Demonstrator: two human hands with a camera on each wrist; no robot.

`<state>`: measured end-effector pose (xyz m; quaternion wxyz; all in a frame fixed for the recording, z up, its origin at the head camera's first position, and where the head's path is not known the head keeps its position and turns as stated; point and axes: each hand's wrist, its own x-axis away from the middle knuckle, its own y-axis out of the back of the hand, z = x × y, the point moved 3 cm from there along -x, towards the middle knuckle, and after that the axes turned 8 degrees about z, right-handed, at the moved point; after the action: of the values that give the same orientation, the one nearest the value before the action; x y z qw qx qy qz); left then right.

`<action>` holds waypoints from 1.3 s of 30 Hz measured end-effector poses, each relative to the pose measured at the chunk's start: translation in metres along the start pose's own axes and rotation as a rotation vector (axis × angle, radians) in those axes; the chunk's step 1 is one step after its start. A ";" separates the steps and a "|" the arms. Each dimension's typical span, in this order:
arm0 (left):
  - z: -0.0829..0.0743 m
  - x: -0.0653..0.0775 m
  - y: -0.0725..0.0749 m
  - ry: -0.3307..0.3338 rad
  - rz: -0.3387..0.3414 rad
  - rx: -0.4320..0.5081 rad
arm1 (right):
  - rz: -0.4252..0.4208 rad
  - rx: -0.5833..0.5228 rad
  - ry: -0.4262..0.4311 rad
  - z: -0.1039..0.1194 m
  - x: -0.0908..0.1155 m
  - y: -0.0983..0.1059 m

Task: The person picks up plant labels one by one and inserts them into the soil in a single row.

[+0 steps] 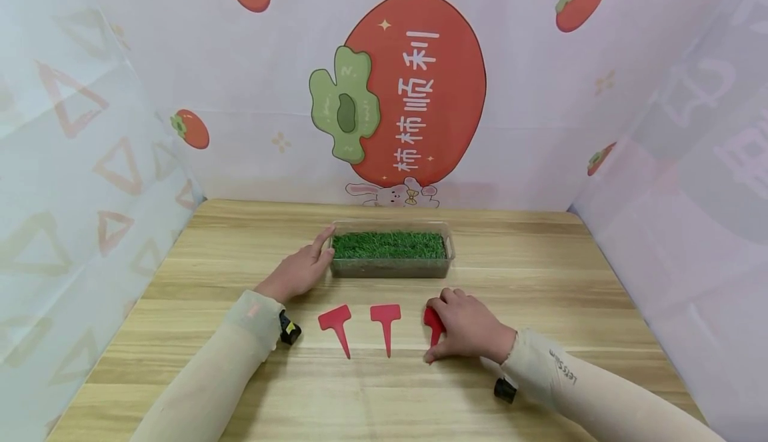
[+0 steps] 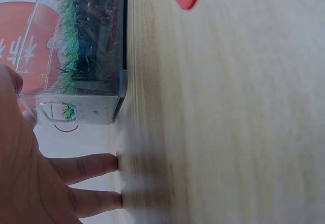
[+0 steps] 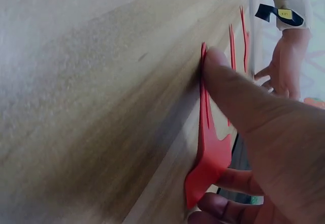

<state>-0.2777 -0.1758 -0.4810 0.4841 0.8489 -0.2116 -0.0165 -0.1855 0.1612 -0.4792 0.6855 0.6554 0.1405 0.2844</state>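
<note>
Left hand [image 1: 300, 272] is touching the left end of a clear, hard-walled plastic box [image 1: 390, 269]; its fingers [image 2: 84, 167] are spreading apart, index and thumb lying against the box end, two others resting their tips on the surface [image 1: 540, 262]. The box is standing long side toward the near edge, at far centre, showing a cut-out handle in its end wall and holding shaggy green turf [image 1: 390, 245] over a dark layer. Right hand [image 1: 474, 325] is pinching the right red marker [image 1: 433, 322] lengthwise, thumb pressing at the narrow tip, other fingers curling at the wide head; its doubled tip is suggesting stacked pieces, count uncertain. Left red marker [image 1: 337, 321] and middle red marker [image 1: 386, 315] are lying flat nearer than the box: thin, smooth, T-shaped, heads pointing far, stems tapering toward the near side, the left one slanting. Pale, streaky wood grain is running across the surface, whose far edge is meeting a fruit-printed backdrop [image 1: 240, 129]. Open room is extending right of the box toward the right side wall [image 1: 708, 182]; narrower gaps are separating the three markers, and a strip is dividing them from the box.
</note>
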 end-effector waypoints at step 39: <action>0.000 0.000 -0.002 0.005 0.009 0.011 | -0.309 -0.134 0.191 -0.009 -0.006 0.053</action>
<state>-0.2772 -0.1745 -0.4823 0.4798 0.8507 -0.2143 -0.0109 -0.2063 0.1641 -0.4295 0.7467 0.5490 0.2845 0.2451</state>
